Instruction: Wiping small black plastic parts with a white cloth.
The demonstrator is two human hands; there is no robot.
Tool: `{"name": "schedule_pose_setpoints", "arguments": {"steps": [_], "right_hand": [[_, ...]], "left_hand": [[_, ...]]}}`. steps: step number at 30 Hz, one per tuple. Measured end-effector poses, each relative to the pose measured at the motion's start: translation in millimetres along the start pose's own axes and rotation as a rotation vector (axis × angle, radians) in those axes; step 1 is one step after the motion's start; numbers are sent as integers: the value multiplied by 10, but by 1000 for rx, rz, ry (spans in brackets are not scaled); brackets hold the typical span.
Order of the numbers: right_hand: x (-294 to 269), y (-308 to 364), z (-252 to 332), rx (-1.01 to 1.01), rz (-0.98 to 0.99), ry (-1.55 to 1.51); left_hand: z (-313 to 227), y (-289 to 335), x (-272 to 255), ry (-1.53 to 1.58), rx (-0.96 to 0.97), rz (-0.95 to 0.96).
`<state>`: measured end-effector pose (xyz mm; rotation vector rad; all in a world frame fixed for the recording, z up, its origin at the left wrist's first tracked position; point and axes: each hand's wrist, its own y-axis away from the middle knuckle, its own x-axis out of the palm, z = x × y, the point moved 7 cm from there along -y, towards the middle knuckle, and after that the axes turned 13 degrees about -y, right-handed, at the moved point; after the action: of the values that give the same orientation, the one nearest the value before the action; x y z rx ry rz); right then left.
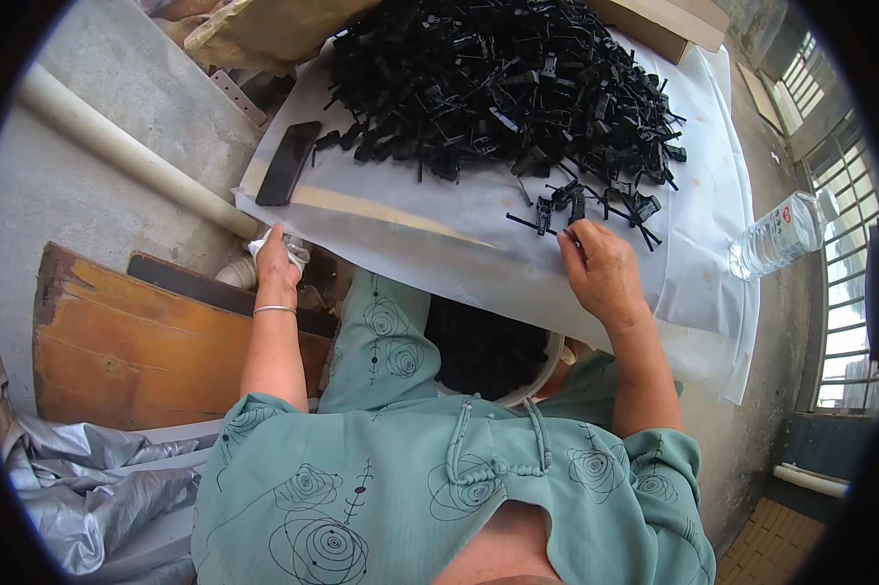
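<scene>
White sheet (693, 214) beneath black parts (498, 93), grey floor (782, 327)

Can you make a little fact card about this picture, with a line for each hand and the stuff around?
Left hand: holds a white crumpled thing
Right hand: at small black pieces; grip unclear
Table: white sheet, big black pile
Phone: dark, flat, table's left side
Bottle: clear, table's right edge
Bucket: below table's near edge, black contents

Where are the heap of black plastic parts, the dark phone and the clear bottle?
Heap of black plastic parts (503, 88): head view, middle of the pile.
Dark phone (288, 164): head view, middle of its upper face.
Clear bottle (777, 236): head view, middle of its side.
</scene>
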<state>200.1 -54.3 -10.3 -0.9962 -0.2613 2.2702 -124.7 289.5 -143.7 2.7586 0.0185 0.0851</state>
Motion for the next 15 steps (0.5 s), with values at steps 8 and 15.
{"name": "schedule_pose_setpoints", "arguments": {"steps": [8,15], "right_hand": [[28,2,28,-19,23,23],[38,-14,11,13,7,57]], "left_hand": [[-345,-540,-10,100,-15,116],[-836,-815,-253,-1015,610,-516]]}}
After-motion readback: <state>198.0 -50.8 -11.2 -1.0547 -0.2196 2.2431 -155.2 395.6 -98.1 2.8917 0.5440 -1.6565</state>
